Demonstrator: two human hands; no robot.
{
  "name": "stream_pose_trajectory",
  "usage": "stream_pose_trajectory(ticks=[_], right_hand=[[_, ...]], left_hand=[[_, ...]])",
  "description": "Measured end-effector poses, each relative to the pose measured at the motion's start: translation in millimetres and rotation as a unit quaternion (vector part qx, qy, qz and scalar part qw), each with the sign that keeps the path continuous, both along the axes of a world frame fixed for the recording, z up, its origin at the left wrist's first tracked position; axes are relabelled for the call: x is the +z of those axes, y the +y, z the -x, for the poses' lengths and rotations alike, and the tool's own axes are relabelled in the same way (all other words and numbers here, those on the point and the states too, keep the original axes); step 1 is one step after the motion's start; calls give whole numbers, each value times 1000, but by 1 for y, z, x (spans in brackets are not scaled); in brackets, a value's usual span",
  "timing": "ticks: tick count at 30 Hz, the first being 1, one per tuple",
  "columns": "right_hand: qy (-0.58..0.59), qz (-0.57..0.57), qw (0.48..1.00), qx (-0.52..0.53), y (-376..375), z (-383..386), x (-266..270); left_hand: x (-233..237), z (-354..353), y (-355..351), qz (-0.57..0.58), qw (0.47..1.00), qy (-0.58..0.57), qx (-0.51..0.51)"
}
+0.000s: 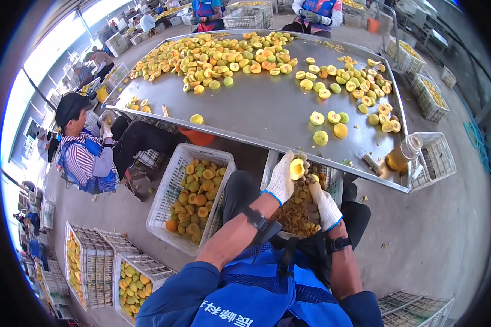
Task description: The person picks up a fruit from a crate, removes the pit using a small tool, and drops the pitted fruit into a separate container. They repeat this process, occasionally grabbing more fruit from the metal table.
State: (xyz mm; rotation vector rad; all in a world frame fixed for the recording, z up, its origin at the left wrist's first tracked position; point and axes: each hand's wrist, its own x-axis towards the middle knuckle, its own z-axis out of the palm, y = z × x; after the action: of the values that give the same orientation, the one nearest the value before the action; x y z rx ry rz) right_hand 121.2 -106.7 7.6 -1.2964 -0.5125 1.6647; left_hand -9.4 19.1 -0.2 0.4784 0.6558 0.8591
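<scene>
My left hand [282, 178], in a white knitted glove with a blue cuff, grips a yellow peach half [297, 169], its hollowed cut face turned up. Close beside it, my right hand [325, 206], gloved alike, has its fingers curled in, pointing toward the left hand. A small yellowish piece shows near its fingertips, but I cannot make out what it holds. Both hands are above a white crate [335, 185] between my knees, which contains brownish-orange pits and scraps [297, 210]. The metal table's edge [267, 144] runs just beyond the hands.
On the metal table lie a big heap of halved peaches [218, 57] and a smaller group [360, 82]. A jar of amber liquid [403, 153] stands at the right corner. A crate of peach halves [161, 204] sits at my left. A co-worker [90, 147] sits farther left; others are across the table.
</scene>
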Motion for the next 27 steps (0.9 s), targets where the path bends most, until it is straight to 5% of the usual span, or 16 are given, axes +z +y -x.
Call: stream_pose_trajectory(ticks=[4, 9, 14, 17, 20, 23, 24, 25, 26, 27], right_hand=[[-182, -24, 983, -17, 3, -2, -1], [-193, -22, 981, -18, 5, 0, -10], [-177, -86, 979, -62, 6, 9, -11], [-202, -12, 979, -16, 7, 7, -28], [-197, 42, 978, -56, 9, 19, -21], [-346, -4, 938, -31, 21, 6, -92], [-223, 55, 972, -51, 17, 14, -47], [-223, 53, 972, -50, 19, 13, -41], [-242, 51, 969, -24, 21, 13, -39], [-261, 51, 964, 2, 22, 10, -41]], left_hand=[[-1, 6, 1, -11, 999, 0, -33], [19, 26, 6, -56, 997, 15, -46], [58, 96, 11, -120, 978, 115, 125], [47, 163, 19, -115, 957, 185, 193], [23, 226, 12, -68, 899, 343, 263], [-56, 297, 13, -113, 746, 573, 322], [-72, 318, 12, -105, 724, 602, 320], [-78, 330, 14, -97, 701, 629, 321], [-66, 327, 13, -71, 756, 546, 355], [-52, 322, 11, -68, 755, 546, 357]])
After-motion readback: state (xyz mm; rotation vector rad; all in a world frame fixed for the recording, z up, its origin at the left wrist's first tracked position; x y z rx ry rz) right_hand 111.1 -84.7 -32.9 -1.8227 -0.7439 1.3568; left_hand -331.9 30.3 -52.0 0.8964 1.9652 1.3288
